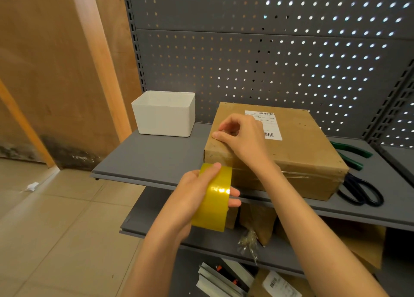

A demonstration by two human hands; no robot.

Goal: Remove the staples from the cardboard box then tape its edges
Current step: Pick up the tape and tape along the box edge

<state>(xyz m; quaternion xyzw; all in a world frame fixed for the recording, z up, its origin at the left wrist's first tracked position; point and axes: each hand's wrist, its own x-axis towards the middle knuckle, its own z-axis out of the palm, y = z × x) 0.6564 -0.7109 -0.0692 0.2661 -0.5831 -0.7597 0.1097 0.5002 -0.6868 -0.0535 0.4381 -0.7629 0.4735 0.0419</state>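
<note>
Now left hand [192,193] grips tape roll [212,198] upright beside cardboard box [298,153]

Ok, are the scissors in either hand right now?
No, the scissors lie on the shelf right of the cardboard box; the left hand grips the tape roll.

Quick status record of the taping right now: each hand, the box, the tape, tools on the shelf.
left hand: left hand grips the tape roll, held at the box's near left corner
right hand: right hand presses fingertips on the box's top left edge
box: cardboard box lies flat on the grey shelf, label up; clear tape already runs along its front face
tools: scissors and green-handled pliers lie to the right of the box
other: white bin stands left of the box, apart from it
</note>
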